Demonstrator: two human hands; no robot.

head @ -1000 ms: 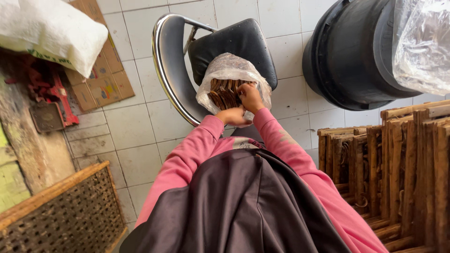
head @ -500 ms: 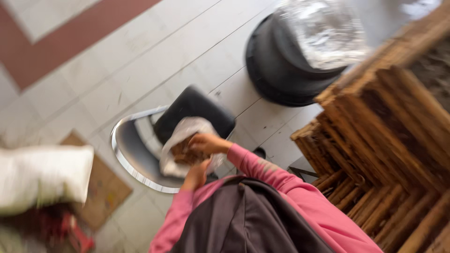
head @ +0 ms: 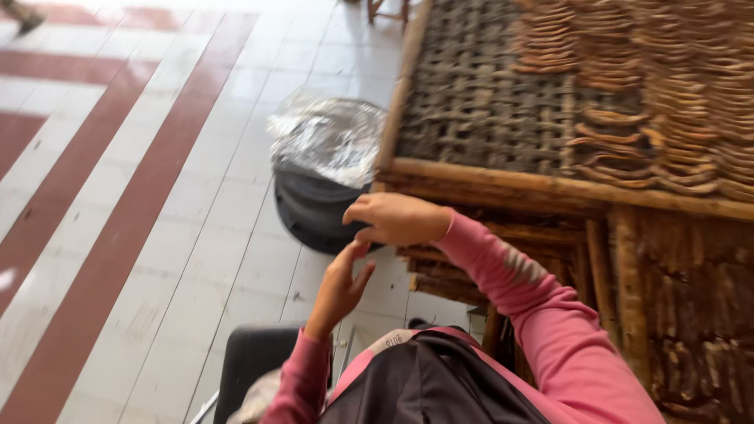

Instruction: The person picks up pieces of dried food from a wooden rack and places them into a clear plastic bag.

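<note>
My right hand (head: 397, 218) is raised in front of the wooden edge of a woven wicker tray (head: 487, 118). Its fingers are curled with the thumb under them, and I cannot tell if anything is inside. Rows of brown curved strips (head: 667, 102) lie on the right part of the tray. Just below and to the left, my left hand (head: 342, 286) is held up with fingers extended and nothing in it. Both arms wear pink sleeves. A clear plastic bag (head: 255, 400) on a black chair seat (head: 251, 357) shows at the bottom edge.
A black round bin (head: 314, 212) lined with crinkled clear plastic (head: 330, 137) stands on the white tiled floor left of the tray. Stacked wooden frames (head: 667, 314) fill the lower right. Red floor stripes (head: 118, 228) run along the left.
Both hands have left the bag on the chair and risen. The view has swung up and right, from the chair to the wicker tray and bin.
</note>
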